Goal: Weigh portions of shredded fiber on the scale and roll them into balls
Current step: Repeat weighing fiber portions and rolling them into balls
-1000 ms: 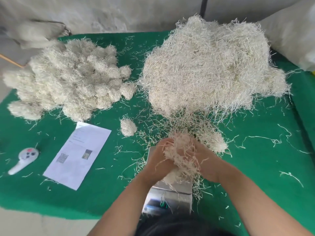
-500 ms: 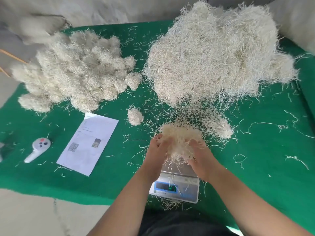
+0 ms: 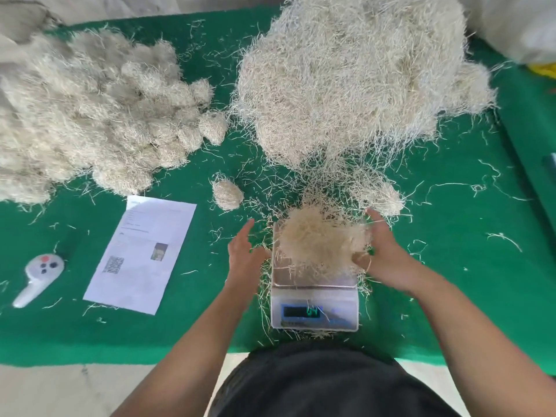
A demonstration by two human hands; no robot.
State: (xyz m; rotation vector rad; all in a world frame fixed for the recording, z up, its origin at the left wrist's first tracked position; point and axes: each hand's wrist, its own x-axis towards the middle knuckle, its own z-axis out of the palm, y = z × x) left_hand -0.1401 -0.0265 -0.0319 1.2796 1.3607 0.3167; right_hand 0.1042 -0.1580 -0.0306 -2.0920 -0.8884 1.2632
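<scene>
A tuft of shredded fiber (image 3: 316,239) sits on the scale (image 3: 314,296) on the green mat (image 3: 451,266). My left hand (image 3: 245,254) hovers open beside it; my right hand (image 3: 383,251), fingers spread, touches the tuft's edge.

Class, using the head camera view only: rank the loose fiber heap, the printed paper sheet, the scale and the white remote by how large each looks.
1. Loose fiber heap, by far the largest.
2. Printed paper sheet and scale: look alike, so not ranked.
3. White remote, smallest.
</scene>
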